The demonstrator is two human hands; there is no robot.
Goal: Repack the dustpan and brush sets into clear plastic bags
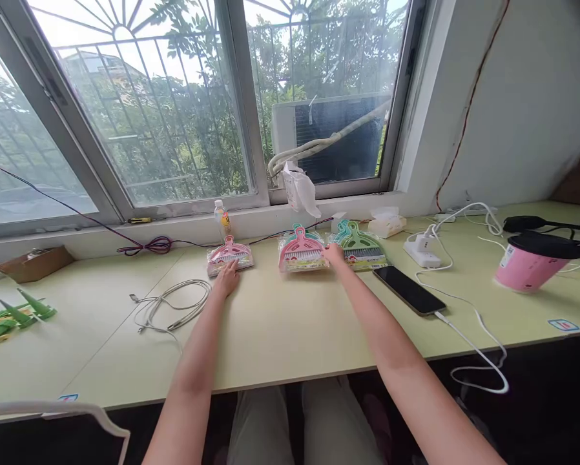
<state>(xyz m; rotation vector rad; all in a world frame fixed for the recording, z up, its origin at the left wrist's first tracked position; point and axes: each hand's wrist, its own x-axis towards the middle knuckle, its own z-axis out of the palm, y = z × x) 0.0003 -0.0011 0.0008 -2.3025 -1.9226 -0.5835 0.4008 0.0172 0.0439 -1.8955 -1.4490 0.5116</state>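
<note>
My left hand (pixel 227 279) is open on the dustpan (pixel 229 252) by the bottle (pixel 223 221); can't tell if my right hand (pixel 334 254) clamps the pack (pixel 301 254) right of it. Slick plastic could slip.

Both bare arms stretch forward over the worktop (pixel 280 336); the left hand (pixel 227 278) lies palm down, the right hand (pixel 333 254) reaches slightly farther, its fingers bent.
</note>
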